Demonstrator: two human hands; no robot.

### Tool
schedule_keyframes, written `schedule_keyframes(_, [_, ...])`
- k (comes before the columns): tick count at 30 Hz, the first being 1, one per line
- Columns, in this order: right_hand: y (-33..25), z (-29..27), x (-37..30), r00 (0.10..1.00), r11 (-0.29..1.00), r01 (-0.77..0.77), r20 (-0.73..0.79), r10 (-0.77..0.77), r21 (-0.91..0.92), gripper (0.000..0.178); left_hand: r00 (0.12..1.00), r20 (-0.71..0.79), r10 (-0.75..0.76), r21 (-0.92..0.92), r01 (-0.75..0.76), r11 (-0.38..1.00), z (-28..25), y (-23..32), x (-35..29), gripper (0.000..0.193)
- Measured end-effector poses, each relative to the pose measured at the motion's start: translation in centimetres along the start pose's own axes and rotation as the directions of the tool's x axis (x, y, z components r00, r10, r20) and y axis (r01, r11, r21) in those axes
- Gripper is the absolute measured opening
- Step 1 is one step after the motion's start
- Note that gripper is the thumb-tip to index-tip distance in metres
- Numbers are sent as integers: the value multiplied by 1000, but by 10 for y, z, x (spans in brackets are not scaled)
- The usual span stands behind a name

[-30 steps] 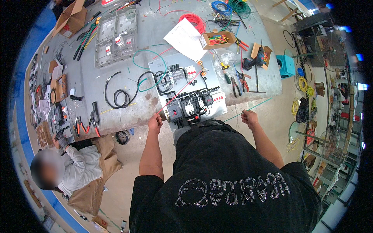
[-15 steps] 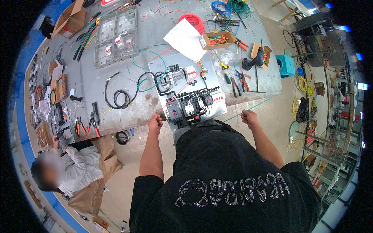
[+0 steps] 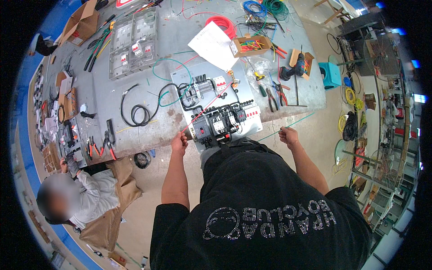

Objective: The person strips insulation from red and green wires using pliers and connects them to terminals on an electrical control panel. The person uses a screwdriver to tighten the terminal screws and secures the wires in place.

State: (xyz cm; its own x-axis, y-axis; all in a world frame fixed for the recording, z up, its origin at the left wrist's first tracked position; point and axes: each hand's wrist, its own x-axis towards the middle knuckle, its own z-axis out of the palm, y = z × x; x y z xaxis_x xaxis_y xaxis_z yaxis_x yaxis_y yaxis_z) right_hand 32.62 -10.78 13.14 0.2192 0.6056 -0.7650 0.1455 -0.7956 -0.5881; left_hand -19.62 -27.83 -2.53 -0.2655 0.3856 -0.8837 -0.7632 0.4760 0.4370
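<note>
In front of me a metal mounting plate carries a wired assembly with a dark breaker, contactors, a row of white breakers with red levers and a terminal block. My left hand, at the plate's near left corner, is closed on a thin red wire that slants across the assembly toward brass-coloured terminals. Right of the plate, past the table edge, my right hand pinches a thin green wire. This wire sticks out on both sides of my fingers.
Pliers and a cordless drill lie right of the plate. Beyond it are a paper sheet and a box of coloured sleeves. Black cable coils leftward. A co-worker sits at the lower left.
My hands and both wires stay almost in place. The view has shifted very slightly, and the co-worker's head has moved a little to the right.
</note>
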Motion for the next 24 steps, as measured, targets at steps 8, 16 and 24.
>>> schedule_keyframes(8, [-3,-1,0,1000,999,6,20,-7,33,16,1000,-3,-12,-13,12,1000,2,1,0,32])
schedule_keyframes(16, [-4,0,0,1000,1000,2,-2,-2,8,16,1000,3,-16,-30,16,999,0,0,3,33])
schedule_keyframes(24, [-3,-2,4,1000,1000,-6,19,6,27,16,1000,-11,-12,-28,11,1000,0,1,2,33])
